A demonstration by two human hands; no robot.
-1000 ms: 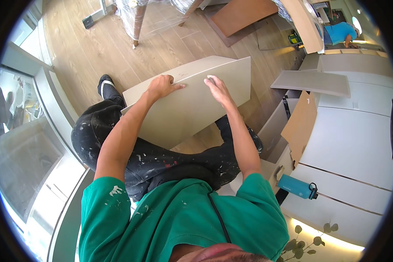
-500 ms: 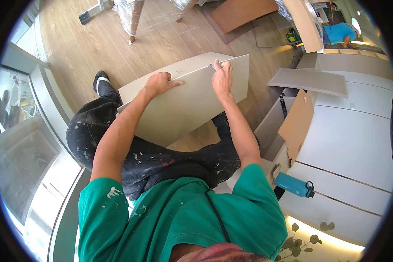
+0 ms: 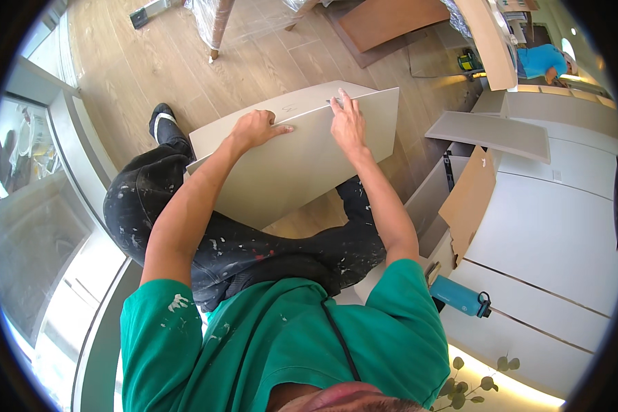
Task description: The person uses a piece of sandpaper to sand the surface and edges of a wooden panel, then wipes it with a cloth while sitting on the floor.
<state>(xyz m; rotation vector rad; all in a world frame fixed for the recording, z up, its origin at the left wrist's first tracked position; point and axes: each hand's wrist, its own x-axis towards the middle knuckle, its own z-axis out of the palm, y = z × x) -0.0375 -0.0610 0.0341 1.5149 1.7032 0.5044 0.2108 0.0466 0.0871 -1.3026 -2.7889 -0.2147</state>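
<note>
A beige panel [image 3: 302, 154] stands tilted between my legs, its long upper edge running from left to right. Behind that edge a second beige surface [image 3: 268, 103] shows, with a small scribbled mark on it. My left hand [image 3: 254, 128] grips the edge left of the middle, thumb on the near face and fingers curled over the far side. Toward the right end, my right hand [image 3: 349, 127] is at the same edge, its fingers pinching a small grey thing [image 3: 333, 101] mostly hidden by them. What kind of thing it is cannot be made out.
Plastic-wrapped furniture legs [image 3: 215, 31] stand on the wood floor ahead. At right are a loose grey panel [image 3: 491, 134], torn cardboard [image 3: 470, 202], white cabinet fronts [image 3: 549, 220] and a teal bottle [image 3: 460, 296]. A window frame [image 3: 82, 151] is at left. A person in blue [image 3: 539, 62] is far right.
My right hand has shifted slightly left along the panel's edge, and its fingers have straightened a little. My left hand keeps its place on the edge. The view has turned slightly.
</note>
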